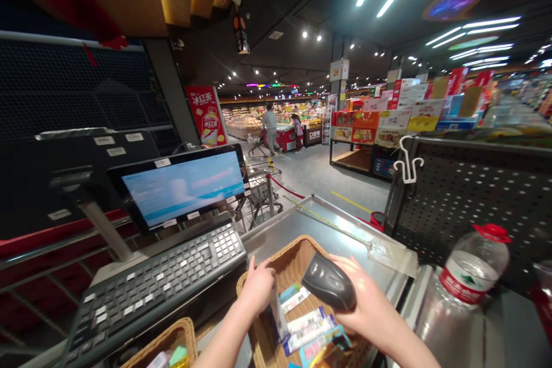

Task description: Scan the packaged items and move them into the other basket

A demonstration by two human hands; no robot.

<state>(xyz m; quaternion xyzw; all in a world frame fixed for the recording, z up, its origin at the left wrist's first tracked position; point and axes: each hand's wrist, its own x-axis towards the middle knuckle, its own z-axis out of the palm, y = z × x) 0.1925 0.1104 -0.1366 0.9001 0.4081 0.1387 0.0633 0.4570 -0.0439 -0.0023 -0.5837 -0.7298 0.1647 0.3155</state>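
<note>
A black handheld barcode scanner (328, 282) is in my right hand (360, 293), its head tilted up and left over a brown wicker basket (297, 244). My left hand (259, 284) is over the basket's left side, one finger stretched out and the others curled. A slim whitish packet (279, 316) hangs from its curled fingers, standing on edge beside the others; the exact grip is partly hidden. In the basket lie white-and-purple packets (306, 325), a blue-green packet (290, 292) and blue-and-yellow packets (321, 351).
A keyboard (164, 293) and a lit monitor (185, 184) stand left of the basket. Below them is a second wicker basket (187, 333) with small packs. A metal counter (276, 236) runs ahead. At right stand a large red-capped bottle (468, 270) and a perforated panel (466, 195).
</note>
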